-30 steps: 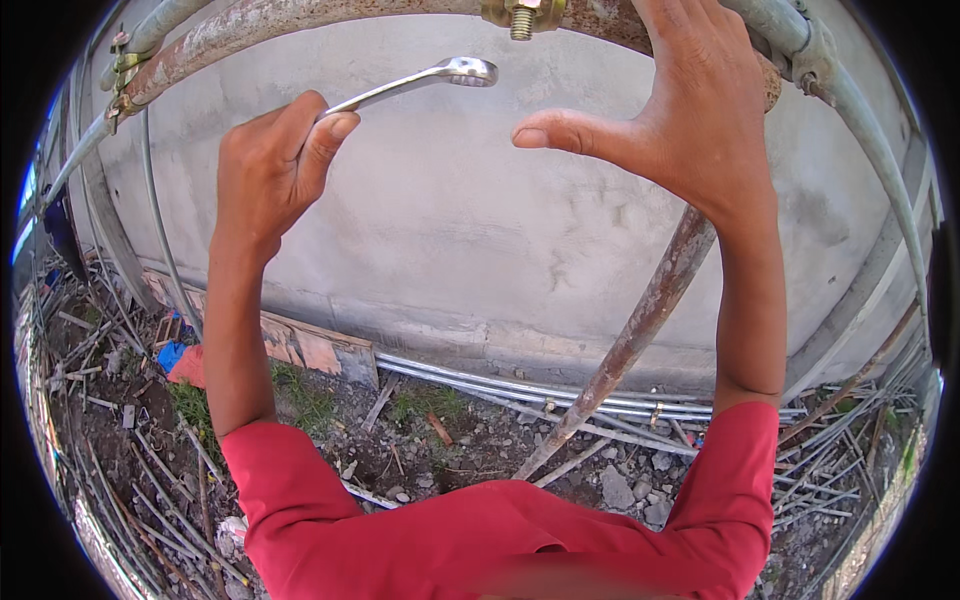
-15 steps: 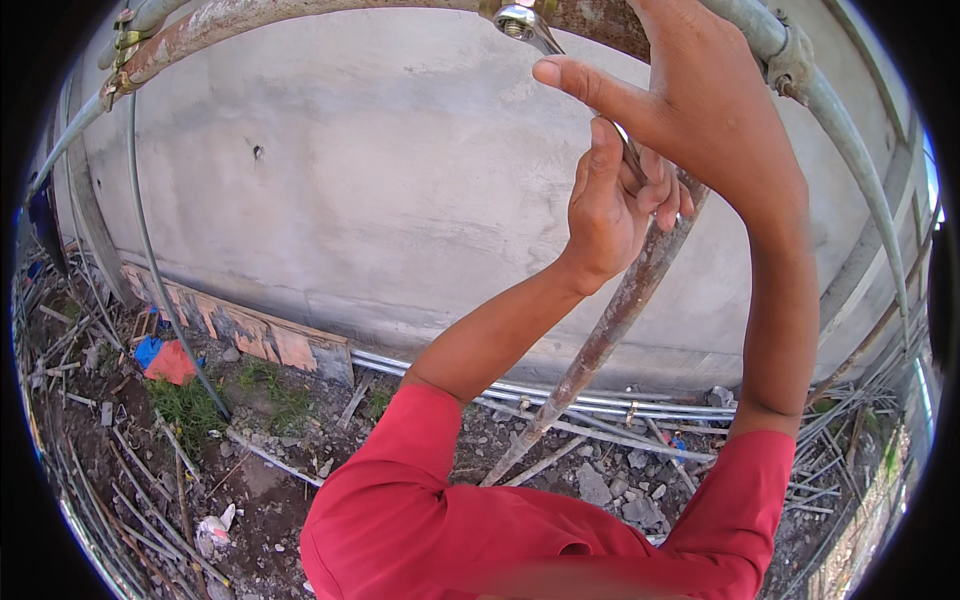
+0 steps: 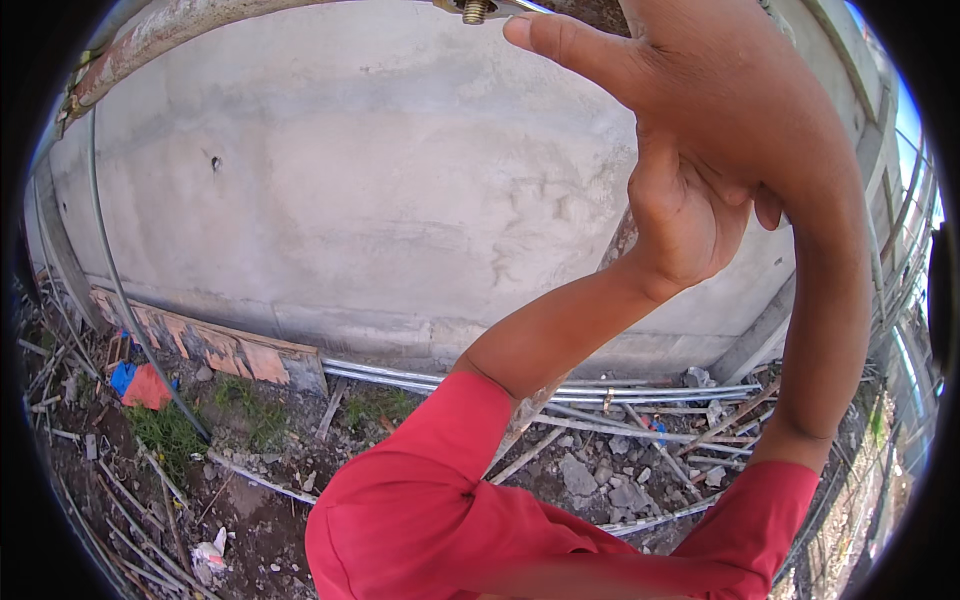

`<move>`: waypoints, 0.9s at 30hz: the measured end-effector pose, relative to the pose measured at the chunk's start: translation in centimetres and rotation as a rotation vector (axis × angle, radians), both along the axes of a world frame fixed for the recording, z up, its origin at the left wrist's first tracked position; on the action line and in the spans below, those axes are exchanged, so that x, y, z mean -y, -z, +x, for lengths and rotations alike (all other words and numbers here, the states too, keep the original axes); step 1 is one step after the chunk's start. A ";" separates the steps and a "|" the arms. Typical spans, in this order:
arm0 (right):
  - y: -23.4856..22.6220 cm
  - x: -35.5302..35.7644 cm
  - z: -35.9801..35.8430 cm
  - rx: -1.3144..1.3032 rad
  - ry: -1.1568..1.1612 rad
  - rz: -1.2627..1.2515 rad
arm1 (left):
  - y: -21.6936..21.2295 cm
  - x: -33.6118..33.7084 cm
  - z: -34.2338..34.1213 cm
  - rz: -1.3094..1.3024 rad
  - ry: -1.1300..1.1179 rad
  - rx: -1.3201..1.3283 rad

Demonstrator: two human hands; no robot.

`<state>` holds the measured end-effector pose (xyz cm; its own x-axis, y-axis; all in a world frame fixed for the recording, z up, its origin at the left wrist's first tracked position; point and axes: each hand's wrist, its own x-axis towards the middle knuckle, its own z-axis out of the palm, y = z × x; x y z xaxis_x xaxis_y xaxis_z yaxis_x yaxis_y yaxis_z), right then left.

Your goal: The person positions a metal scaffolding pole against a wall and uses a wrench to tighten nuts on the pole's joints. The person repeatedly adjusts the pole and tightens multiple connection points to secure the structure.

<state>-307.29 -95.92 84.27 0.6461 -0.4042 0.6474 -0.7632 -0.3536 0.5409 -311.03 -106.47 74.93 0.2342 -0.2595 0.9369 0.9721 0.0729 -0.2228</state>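
My right hand [image 3: 700, 70] is raised at the top, in front of a rusty pipe, its thumb stretched out to the left. Its other fingers run past the upper edge. Just left of that thumb, a threaded bolt [image 3: 475, 12] points down from a clamp, and a bit of a shiny metal wrench [image 3: 528, 5] shows beside it. Below and partly behind my right hand is my left hand [image 3: 690, 225], its fingers curled. The wrench's handle is hidden behind my right hand.
A rusty scaffold pipe [image 3: 190, 35] crosses the upper left, before a grey plastered wall [image 3: 380, 200]. Another pipe slants down behind my left forearm. A thin rod [image 3: 120, 290] stands at left. Rubble [image 3: 590, 480], loose pipes [image 3: 400, 378] and a peeling board [image 3: 220, 345] lie along the wall's foot.
The view has shifted, and the pipe and bolt sit higher in it. My left hand has swung right, behind my right hand, where the wrench handle between its fingers no longer shows.
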 end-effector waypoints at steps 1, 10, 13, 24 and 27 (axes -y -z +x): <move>0.0 -0.4 0.2 -0.002 0.066 0.010 | -0.3 -0.4 -0.2 -0.004 0.025 0.000; 0.5 1.2 -0.1 -0.036 -0.101 -0.041 | 0.8 2.9 -2.0 -0.083 0.299 0.106; 0.6 2.2 -0.4 -0.033 -0.178 -0.083 | 2.4 5.8 -1.1 -0.191 0.120 0.061; 1.0 4.5 -0.8 -0.023 -0.362 -0.231 | 2.5 8.3 0.9 -0.142 -0.222 0.074; 1.3 5.6 -0.9 -0.025 -0.426 -0.292 | 2.5 8.5 1.0 -0.096 -0.217 0.052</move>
